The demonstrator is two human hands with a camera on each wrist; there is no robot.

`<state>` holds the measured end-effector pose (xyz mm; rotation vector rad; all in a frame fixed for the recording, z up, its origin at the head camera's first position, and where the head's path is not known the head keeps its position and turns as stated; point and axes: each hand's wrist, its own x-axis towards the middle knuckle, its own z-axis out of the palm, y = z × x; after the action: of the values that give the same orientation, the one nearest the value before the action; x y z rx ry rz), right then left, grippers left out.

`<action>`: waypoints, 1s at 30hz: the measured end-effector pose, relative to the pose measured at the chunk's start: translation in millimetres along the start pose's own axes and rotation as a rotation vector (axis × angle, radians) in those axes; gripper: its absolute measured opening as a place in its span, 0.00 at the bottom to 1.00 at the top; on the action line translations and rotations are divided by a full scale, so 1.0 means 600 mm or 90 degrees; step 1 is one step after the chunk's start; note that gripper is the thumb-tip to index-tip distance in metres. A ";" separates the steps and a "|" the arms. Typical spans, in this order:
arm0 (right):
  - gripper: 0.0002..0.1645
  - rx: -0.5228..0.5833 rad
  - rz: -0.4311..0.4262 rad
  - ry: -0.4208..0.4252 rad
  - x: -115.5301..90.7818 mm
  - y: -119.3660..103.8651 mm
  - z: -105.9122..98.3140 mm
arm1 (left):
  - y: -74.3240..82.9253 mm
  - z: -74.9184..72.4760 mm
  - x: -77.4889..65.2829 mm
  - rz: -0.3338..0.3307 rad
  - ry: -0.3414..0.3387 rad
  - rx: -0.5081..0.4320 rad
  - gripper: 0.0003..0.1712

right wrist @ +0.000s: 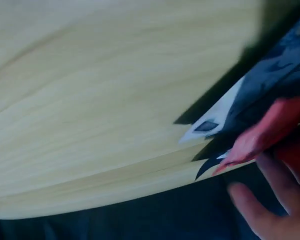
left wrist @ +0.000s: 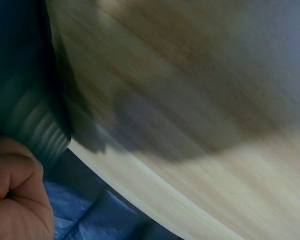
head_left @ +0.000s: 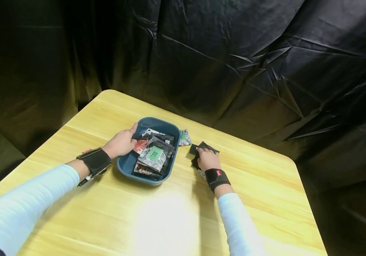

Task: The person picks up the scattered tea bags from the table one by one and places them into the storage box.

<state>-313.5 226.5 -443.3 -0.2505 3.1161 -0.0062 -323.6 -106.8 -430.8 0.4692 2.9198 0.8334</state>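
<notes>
A blue plastic bin (head_left: 146, 181) sits on the table, holding a loose pile of flat packets. On top lies a packet with a green label (head_left: 155, 154); a red packet (head_left: 140, 145) shows at the left. My left hand (head_left: 120, 144) grips the bin's left rim, and its fingers curl beside the ribbed wall (left wrist: 37, 125) in the left wrist view. Right of the bin, my right hand (head_left: 208, 160) pinches dark packets (head_left: 209, 145) low over the table. In the right wrist view a red packet (right wrist: 267, 127) and a patterned packet (right wrist: 260, 95) show beside its fingers (right wrist: 252, 207).
Another packet with a green label (head_left: 184, 138) lies against the bin's right side. The pale wooden table (head_left: 259, 185) has rounded corners, and its far edge runs behind the bin. Black sheeting (head_left: 218, 71) hangs beyond it.
</notes>
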 end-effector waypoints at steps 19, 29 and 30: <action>0.24 0.034 -0.267 0.297 -0.050 -0.154 -0.160 | -0.002 0.001 0.002 -0.016 -0.019 -0.010 0.41; 0.42 0.049 -0.285 0.095 -0.049 -0.171 -0.147 | 0.001 -0.002 -0.001 -0.006 -0.010 -0.003 0.41; 0.44 0.057 -0.279 0.077 -0.048 -0.168 -0.144 | 0.001 -0.002 0.000 -0.006 -0.009 -0.002 0.41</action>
<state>-270.4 131.6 -356.2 -0.9541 3.0923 -0.1700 -323.3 -106.9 -429.4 0.4599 2.9048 0.8310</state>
